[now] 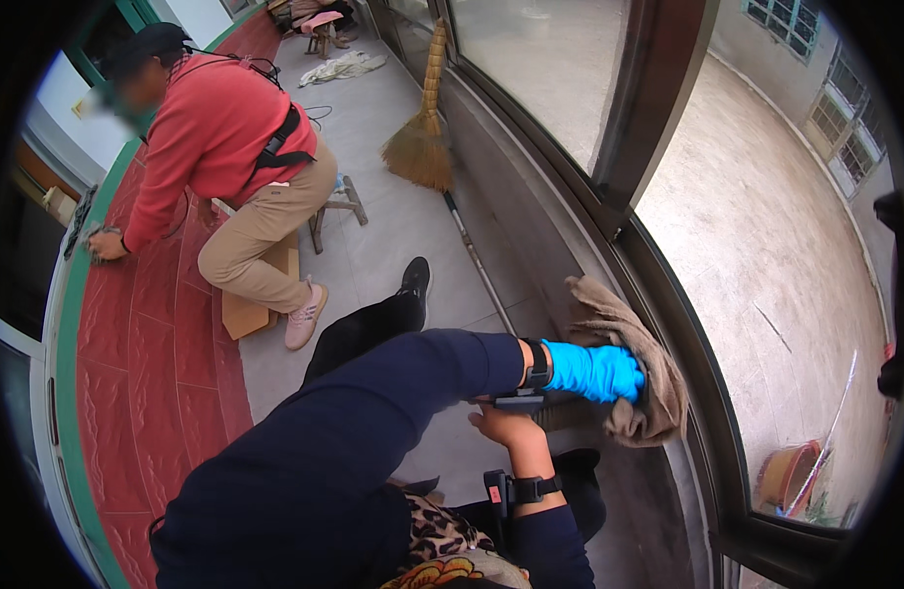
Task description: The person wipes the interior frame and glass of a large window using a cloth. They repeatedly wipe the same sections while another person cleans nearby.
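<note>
My left hand (599, 373), in a blue glove, is closed on a brown cloth (662, 375). The cloth bunches around the fingers and lies against the ledge beside the dark window frame (706, 397). Just below the left wrist is my bare right hand (514, 429), its thumb showing. The other fingers are partly hidden behind the left arm and a dark device at the wrist, so what they touch cannot be told. Both wrists wear black straps.
At left, a person in a red top (224, 125) reaches over a red tiled surface (154, 353), holding a cloth. A straw broom (422, 143) leans by the window wall above a metal pole (481, 265). A wooden stool (341, 210) and white cloth (341, 68) stand farther off.
</note>
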